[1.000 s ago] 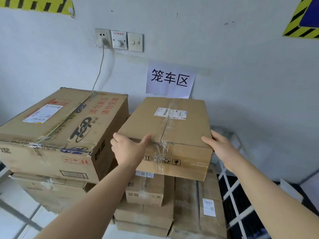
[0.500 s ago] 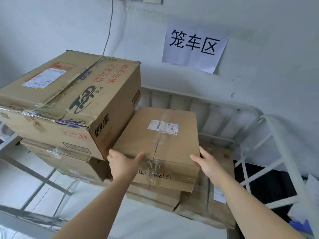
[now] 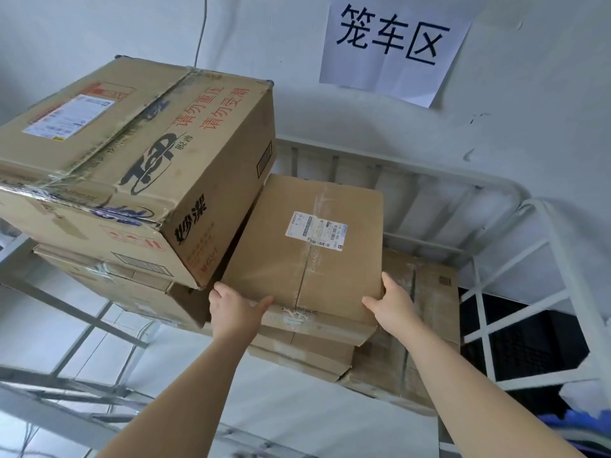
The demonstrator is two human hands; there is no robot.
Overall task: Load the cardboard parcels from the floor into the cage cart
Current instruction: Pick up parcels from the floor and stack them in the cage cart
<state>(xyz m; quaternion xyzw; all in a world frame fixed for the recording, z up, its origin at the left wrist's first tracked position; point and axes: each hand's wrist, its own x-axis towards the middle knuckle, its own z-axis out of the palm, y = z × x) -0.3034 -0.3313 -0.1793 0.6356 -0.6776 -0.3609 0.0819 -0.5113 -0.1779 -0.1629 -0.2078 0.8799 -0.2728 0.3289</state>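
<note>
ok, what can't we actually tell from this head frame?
- Whether the held parcel rests fully on the stack: its underside is hidden by its own body and both hands, left hand, right hand.
- Text on its shipping label: too small.
- The large printed box: left side cut off by the frame edge.
- Cage cart floor: covered by the cartons.

- The large printed box (image 3: 132, 166) overhangs the small parcel's (image 3: 307, 252) left edge, closing that side (they appear to touch).
- Behind and right of the small parcel, open air reaches the cage cart's white rails (image 3: 446, 206).
- Lower boxes (image 3: 426, 325) fill the floor beneath; the right mesh (image 3: 496, 312) walls that flank.
</note>
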